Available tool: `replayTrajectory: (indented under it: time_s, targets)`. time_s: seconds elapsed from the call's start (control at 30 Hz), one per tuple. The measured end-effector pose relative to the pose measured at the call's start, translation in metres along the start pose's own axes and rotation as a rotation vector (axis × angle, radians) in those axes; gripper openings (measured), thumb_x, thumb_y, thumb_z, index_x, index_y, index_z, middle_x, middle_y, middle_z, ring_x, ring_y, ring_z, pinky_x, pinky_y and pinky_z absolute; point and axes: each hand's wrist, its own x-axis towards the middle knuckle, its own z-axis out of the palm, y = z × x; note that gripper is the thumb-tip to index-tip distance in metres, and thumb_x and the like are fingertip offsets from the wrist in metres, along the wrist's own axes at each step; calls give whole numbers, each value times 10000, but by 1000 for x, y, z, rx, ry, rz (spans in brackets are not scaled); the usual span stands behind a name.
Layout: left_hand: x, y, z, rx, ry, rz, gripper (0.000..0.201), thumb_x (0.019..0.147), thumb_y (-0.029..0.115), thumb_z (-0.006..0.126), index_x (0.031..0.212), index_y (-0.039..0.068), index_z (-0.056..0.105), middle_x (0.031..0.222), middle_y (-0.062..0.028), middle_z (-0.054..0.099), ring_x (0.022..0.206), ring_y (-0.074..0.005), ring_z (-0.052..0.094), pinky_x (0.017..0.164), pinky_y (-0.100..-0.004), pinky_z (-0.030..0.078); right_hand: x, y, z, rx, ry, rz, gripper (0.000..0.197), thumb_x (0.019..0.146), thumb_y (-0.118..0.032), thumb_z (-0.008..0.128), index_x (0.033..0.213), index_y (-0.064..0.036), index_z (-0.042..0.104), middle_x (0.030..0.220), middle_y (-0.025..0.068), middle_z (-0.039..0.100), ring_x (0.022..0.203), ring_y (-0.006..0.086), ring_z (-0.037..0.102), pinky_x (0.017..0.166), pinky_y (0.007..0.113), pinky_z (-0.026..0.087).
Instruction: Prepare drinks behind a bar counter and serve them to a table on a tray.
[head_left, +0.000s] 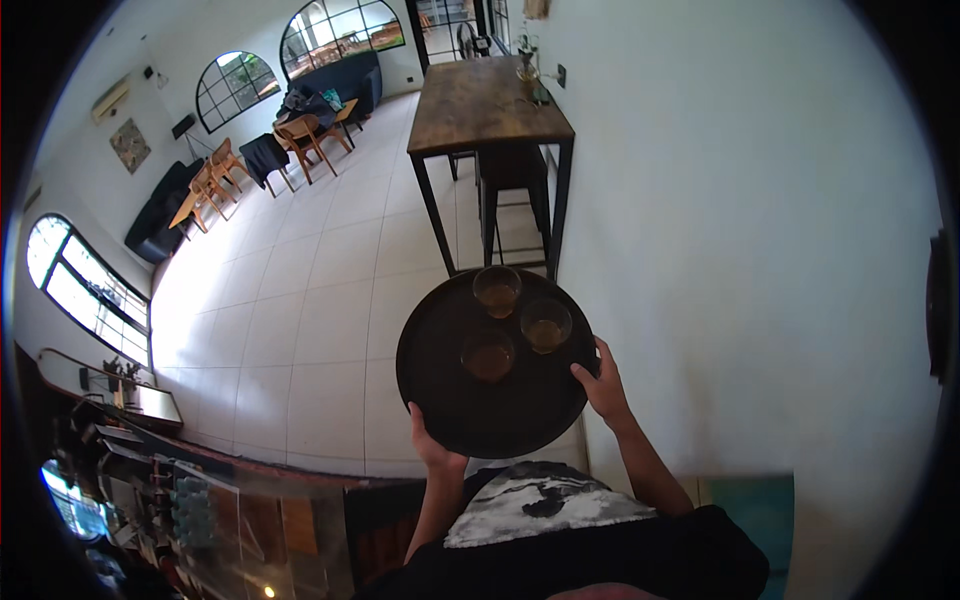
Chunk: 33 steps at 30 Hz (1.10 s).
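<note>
I carry a round black tray (440, 385) level in front of my chest. My left hand (432, 447) grips its near rim from below. At the tray's right rim, my right hand (604, 385) holds on with the thumb over the edge. Three short glasses of amber drink stand on the far half: one at the back (497, 290), one to the right (546, 324), one nearer the middle (488, 355).
A tall wooden table (487, 105) with black legs and a stool under it stands ahead against the white wall (740, 250). White tiled floor (310, 290) stretches left toward wooden chairs (300, 135) and dark sofas. A glass-fronted counter (200, 500) lies at the lower left.
</note>
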Motion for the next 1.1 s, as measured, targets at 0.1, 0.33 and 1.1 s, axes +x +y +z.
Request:
replayTrajectory:
  time_s: [0.1, 0.33, 1.1]
  targets:
    - [75, 2, 14, -4, -36, 48, 617, 1079, 480, 487, 1528, 59, 453, 1526, -144, 523, 1376, -367, 515, 1182, -524, 383, 75, -7, 14, 58, -66, 52, 607, 996, -68, 656, 1517, 26, 360, 1291, 166, 652, 1179, 214, 641, 1043, 339, 496]
    - [249, 23, 43, 11, -17, 49, 630, 1078, 483, 483, 1539, 57, 441, 1542, -154, 512, 1394, -373, 506, 1192, -531, 376, 237, 15, 53, 121, -65, 131, 495, 1052, -159, 618, 1477, 25, 442, 1227, 113, 666, 1099, 162, 634, 989, 316, 500]
    - [672, -35, 202, -34, 78, 201, 624, 1084, 492, 464, 1530, 55, 447, 1518, -152, 530, 1366, -353, 531, 1172, -512, 403, 838, -126, 148, -483, -509, -585, 507, 916, -202, 746, 1369, -46, 581, 1379, 164, 582, 1295, 348, 562, 1104, 432, 438]
